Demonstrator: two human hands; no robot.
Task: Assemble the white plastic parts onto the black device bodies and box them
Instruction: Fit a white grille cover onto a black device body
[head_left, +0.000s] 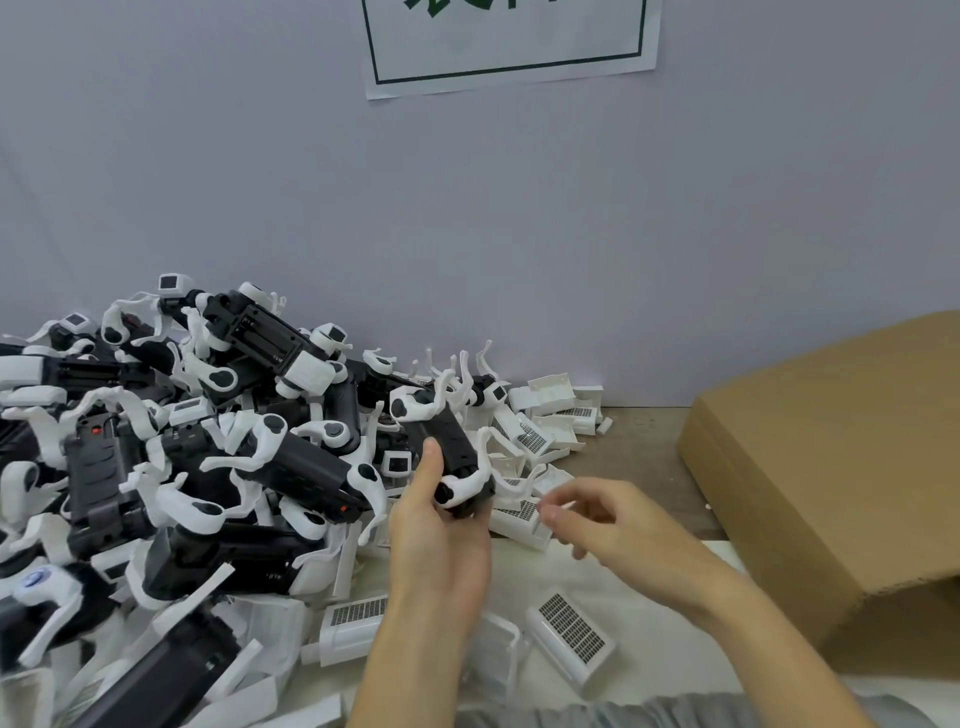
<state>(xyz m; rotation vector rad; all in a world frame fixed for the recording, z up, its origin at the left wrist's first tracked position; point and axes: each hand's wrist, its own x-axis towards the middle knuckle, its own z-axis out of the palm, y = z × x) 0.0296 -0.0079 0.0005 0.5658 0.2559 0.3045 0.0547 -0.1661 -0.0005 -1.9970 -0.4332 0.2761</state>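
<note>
- Left hand (441, 535) grips the lower end of a black device body (451, 449); thumb along its left side, body projecting up and away.
- Right hand (608, 519), just right of the body, has loosely curled fingers; whether they pinch anything cannot be told.
- White grille parts (571, 626) lie on the table (649, 462).
- Heap of assembled devices (182, 457) lies left; cardboard box (841, 467) lies right.

A white paper sign (511, 41) with a dark green border is stuck on the wall (467, 208). Only the bottom edge of some green characters shows at the frame's top, too cropped to read. Small white markings on the black device bodies (270, 332) in the pile are too tiny to read.
</note>
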